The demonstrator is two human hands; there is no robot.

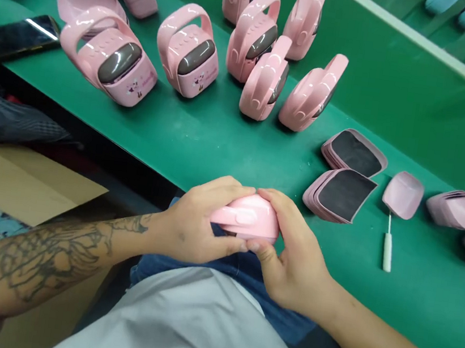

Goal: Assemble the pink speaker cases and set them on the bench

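Observation:
Just off the front edge of the green table, a small pink plastic case (257, 218) with a loop handle is held on its side, handle toward the left. My left hand (203, 221) is closed around the handle end, thumb below and fingers above. Its other end is gripped by my right hand (296, 256), and both thumbs meet at the lower edge. The case's underside and most of its front are hidden. Several matching pink cases (193, 55) with dark windows stand at the back of the table.
Pink shell parts with dark linings (345, 194) lie stacked to the right. A white-handled screwdriver (387, 251) lies by a single pink shell (403, 195). More shells (463, 210) sit far right. A black phone (19, 37) and cardboard (30, 179) are at left.

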